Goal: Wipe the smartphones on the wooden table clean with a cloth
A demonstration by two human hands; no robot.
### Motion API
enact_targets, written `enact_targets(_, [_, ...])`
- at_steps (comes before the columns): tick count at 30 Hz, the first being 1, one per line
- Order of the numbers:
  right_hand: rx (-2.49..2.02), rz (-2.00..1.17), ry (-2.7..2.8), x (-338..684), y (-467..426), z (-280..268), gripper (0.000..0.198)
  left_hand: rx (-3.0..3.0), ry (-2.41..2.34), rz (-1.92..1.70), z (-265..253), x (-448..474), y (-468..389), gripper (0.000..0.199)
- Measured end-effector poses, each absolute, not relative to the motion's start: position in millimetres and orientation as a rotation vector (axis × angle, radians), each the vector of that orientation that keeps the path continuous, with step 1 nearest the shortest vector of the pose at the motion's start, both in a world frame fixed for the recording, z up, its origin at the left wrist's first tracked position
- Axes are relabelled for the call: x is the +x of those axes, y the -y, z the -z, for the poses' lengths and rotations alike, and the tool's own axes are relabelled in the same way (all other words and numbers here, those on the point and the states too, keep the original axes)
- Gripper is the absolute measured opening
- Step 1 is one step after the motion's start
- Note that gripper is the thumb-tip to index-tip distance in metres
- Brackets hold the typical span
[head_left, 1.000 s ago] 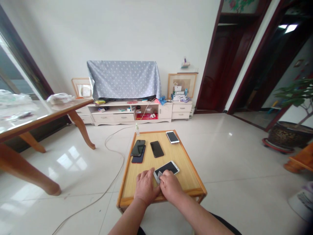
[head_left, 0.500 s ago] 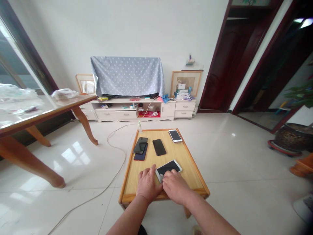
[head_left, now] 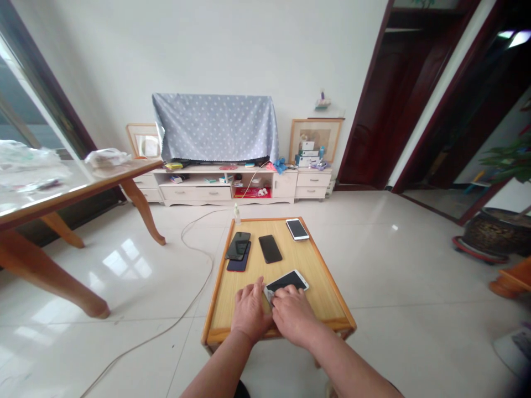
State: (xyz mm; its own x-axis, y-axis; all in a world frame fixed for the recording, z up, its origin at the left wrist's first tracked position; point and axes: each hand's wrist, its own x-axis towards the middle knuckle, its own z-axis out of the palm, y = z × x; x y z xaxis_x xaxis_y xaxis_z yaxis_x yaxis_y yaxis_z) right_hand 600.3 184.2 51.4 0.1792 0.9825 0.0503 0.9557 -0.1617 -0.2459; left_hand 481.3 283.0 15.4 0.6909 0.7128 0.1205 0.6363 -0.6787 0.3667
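A white phone (head_left: pixel 286 281) with a dark screen lies slantwise on the small wooden table (head_left: pixel 219 298). At its left end is my left hand (head_left: pixel 250 310), its fingers closed against the phone's edge. My right hand (head_left: pixel 291 310) rests over the near side of the screen with fingers curled. By those fingertips a small pale, crumpled piece (head_left: pixel 269 294) shows at the phone's lower left corner; its kind is unclear. My right hand hides part of the phone.
A black phone (head_left: pixel 270 249) lies beyond my hands. To the left, a dark phone (head_left: pixel 238 245) overlaps a blue one (head_left: pixel 239 263). Another white phone (head_left: pixel 297 229) and a small clear bottle (head_left: pixel 237 213) are near the far edge. A cable (head_left: pixel 199 249) crosses the floor.
My right hand has slid slightly left along the phone, toward my left hand. My left hand and the phone have stayed in place.
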Motion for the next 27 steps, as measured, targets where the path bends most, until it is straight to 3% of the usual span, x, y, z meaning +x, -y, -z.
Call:
enact_targets(6, [-2.211, -0.207, 1.801, 602, -191, -36, 0.045, 2.6, -1.048, -0.39, -13, 481, -284, 0.068])
enact_targets(13, [-2.563, -0.239, 1.36, 658, -202, -21, 0.053, 2.605, -1.064, -0.412, -16, 483, -281, 0.077])
enact_targets(21, [-2.281, -0.248, 1.65, 616, -188, -16, 0.054, 2.644, -1.065, -0.418, -17, 486, -280, 0.061])
enact_targets(27, [-2.509, -0.265, 1.343, 648, -187, -24, 0.054, 2.643, -1.115, -0.412, -28, 489, -272, 0.067])
